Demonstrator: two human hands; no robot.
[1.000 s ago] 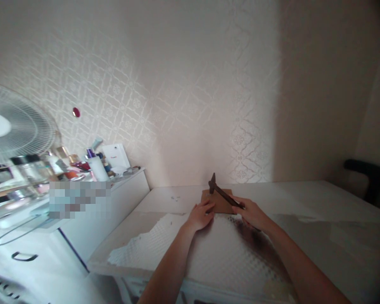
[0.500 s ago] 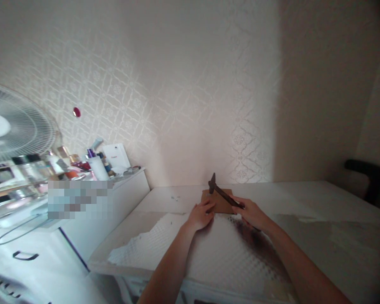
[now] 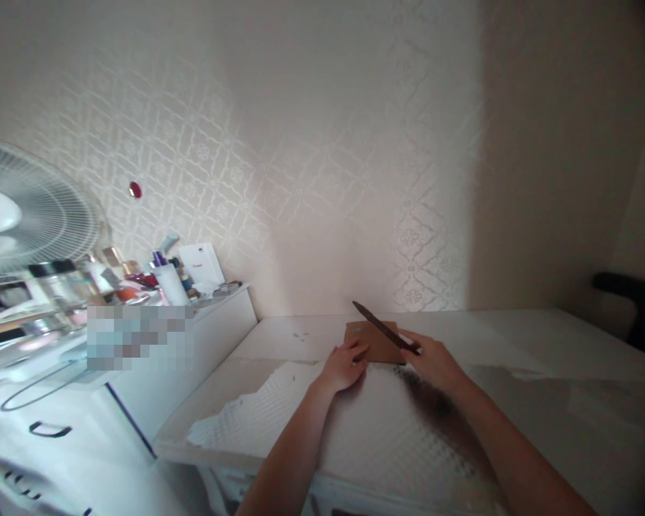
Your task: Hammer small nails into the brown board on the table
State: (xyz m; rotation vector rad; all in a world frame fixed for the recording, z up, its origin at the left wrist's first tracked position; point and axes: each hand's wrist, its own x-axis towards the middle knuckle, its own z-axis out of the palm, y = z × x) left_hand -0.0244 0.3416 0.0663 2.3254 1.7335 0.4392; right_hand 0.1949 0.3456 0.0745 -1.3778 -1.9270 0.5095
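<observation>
- The right hand point(image 3: 433, 358) is closed around the near end of the dark hammer point(image 3: 379, 322), which slants across and above the board point(image 3: 384, 347); its head can't be made out.
- The hammer is probably stiff and heavier at its far end, so a firm hold low on the handle suits it.
- The board lies flat on the desk point(image 3: 516, 333), its near edge by the bubbly sheet point(image 3: 376, 430).
- The left hand point(image 3: 347, 365) rests on the board's near left part, fingers loosely bent; whether it grips the edge, I cannot tell.
- The board looks thin, stiff and light; it may slide, so it is best pressed down at a side or corner.
- The sheet looks soft and easily creased.
- Small bits point(image 3: 297, 335) on the desk look hard, fit for a fingertip pinch.
</observation>
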